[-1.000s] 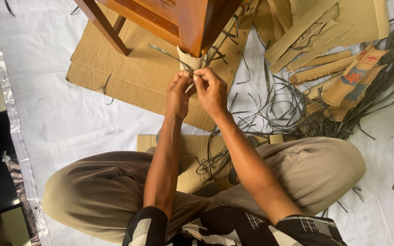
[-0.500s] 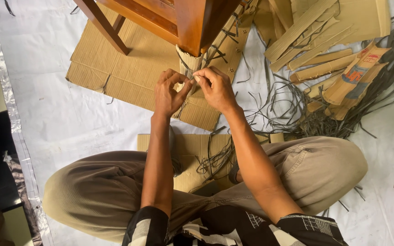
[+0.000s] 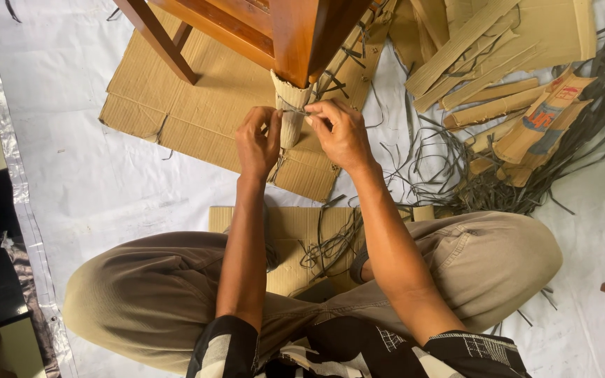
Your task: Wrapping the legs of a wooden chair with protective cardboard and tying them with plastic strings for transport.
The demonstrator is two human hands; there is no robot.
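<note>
A wooden furniture leg [image 3: 301, 35] stands on a flat cardboard sheet [image 3: 197, 112], its lower end wrapped in corrugated cardboard [image 3: 290, 115]. A thin dark strap [image 3: 292, 110] runs across that wrap. My left hand [image 3: 258, 142] pinches the strap at the wrap's left side. My right hand [image 3: 342, 134] pinches the strap's other end at the right side. Both hands sit close together in front of the leg, the strap taut between them.
A second wooden leg [image 3: 162, 42] stands at upper left. Folded cardboard pieces [image 3: 498, 77] and a tangle of dark straps [image 3: 456, 175] lie at right. More straps [image 3: 327, 245] rest on a cardboard piece between my crossed legs. White sheeting [image 3: 92, 182] covers the floor.
My hands have spread slightly apart, the left moving left of the wrapped leg and the right shifting right, drawing the strap across the cardboard wrap.
</note>
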